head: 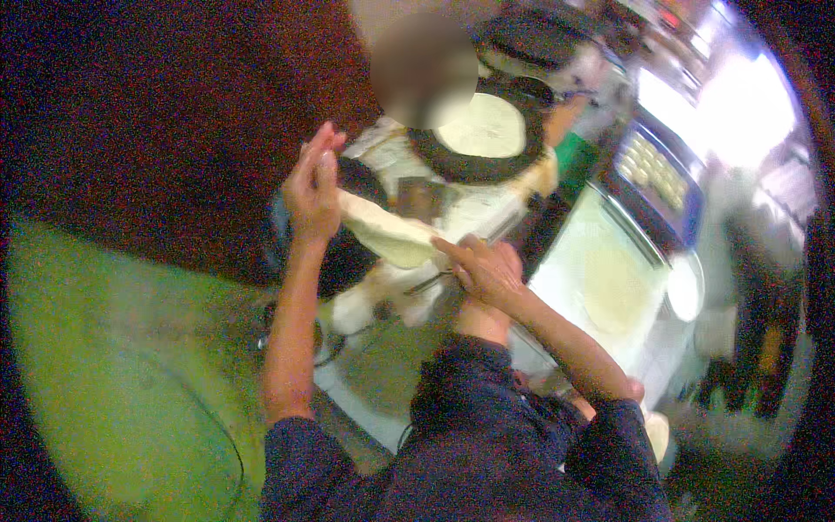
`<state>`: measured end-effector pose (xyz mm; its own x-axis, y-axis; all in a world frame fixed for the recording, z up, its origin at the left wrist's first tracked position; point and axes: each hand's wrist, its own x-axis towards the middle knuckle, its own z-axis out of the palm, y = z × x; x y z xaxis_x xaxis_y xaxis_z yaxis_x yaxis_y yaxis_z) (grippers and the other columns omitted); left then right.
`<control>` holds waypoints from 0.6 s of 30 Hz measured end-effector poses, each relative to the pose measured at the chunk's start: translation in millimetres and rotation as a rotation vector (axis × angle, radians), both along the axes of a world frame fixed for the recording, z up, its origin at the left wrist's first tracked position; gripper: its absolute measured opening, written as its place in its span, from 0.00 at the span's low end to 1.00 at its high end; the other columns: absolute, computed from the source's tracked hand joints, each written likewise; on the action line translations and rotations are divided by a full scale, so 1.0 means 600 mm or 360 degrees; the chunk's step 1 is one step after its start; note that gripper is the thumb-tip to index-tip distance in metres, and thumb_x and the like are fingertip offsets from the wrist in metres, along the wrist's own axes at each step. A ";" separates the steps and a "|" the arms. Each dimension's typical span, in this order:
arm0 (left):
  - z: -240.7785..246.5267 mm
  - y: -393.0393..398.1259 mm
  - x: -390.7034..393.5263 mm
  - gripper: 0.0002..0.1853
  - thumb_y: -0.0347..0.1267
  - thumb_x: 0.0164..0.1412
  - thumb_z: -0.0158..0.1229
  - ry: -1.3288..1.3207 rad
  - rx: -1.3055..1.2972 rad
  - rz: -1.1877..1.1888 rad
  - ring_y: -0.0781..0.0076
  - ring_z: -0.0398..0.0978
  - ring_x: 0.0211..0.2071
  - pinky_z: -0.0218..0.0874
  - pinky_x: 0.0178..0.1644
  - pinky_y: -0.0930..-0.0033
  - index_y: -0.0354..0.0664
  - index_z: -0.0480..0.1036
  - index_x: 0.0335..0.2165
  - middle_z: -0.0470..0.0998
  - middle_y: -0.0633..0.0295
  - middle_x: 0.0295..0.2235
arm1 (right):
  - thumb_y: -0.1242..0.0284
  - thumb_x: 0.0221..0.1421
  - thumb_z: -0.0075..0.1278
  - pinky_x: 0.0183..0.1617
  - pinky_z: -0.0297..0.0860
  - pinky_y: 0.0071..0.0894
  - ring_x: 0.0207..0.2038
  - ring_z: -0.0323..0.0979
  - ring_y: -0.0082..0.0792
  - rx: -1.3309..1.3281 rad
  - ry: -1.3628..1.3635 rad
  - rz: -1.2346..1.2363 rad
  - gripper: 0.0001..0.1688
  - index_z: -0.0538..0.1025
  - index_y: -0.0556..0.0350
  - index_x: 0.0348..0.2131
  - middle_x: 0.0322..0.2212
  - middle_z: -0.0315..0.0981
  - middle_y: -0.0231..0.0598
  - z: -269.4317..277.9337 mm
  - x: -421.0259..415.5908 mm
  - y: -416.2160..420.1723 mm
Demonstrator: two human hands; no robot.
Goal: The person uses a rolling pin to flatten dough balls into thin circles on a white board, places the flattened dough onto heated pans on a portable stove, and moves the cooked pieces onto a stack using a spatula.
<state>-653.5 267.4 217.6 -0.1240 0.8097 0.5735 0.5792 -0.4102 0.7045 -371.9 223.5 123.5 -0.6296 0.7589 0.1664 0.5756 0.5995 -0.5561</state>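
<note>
A thin, pale sheet of dough (391, 236) hangs between my two hands, its lower edge sagging. My left hand (316, 186) is upright at the sheet's left end, fingers pointing up and close together. The dough meets its palm side, but the blur hides whether it is gripped. My right hand (486, 267) holds the opposite end, with the index finger stretched along the dough's edge. Just beyond, a pale dough round (489, 127) lies on a dark round surface (434, 163).
To the right, a white worktop (561, 261) bears another flat dough sheet (610, 284). A blue-rimmed tray (697, 222) holds several pale dough pieces. Another person's forearm (564, 121) reaches in near a green object (575, 153). A dark cable (225, 434) lies on the green floor (117, 365).
</note>
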 end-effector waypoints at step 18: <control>-0.348 -0.413 1.003 0.28 0.47 0.67 0.47 -0.1081 -0.2686 -0.1962 0.59 0.73 0.47 0.66 0.48 0.63 0.35 0.64 0.54 0.73 0.49 0.48 | 0.75 0.61 0.42 0.35 0.73 0.35 0.29 0.74 0.36 -0.0289 0.0448 -0.2920 0.25 0.68 0.50 0.58 0.33 0.76 0.41 0.004 0.565 -0.791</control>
